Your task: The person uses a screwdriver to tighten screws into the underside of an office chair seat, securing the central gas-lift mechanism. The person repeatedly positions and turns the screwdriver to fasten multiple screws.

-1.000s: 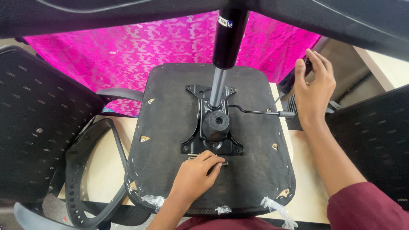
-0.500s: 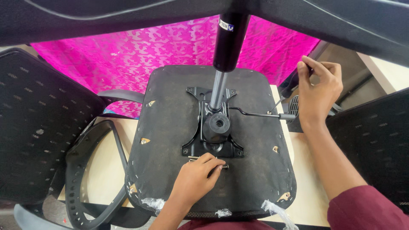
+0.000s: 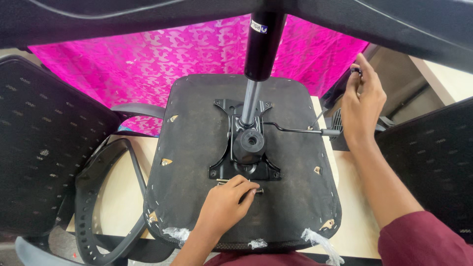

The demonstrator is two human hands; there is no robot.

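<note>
Black seat pan (image 3: 197, 148) lies upside down on the tabletop (image 3: 123, 197), pink patterned cloth (image 3: 148, 64) behind it, mesh chair backs (image 3: 44, 148) left and right. Gas cylinder (image 3: 258, 54) stands up from the metal mounting plate (image 3: 245, 148) at seat centre; lever rod (image 3: 295, 130) runs right from the plate.

Change over the last second: right hand (image 3: 362, 106) has lifted off the lever end and risen further up and away, fingers now pinched on a small dark part (image 3: 355, 72), too small to identify. Left hand (image 3: 227, 204) hasn't moved: fingers curled on a small metal piece (image 3: 256, 190) at the plate's near edge, pressed to the seat.

Read: right hand appears to be fetching hardware, left holding position at the near fixing point.
</note>
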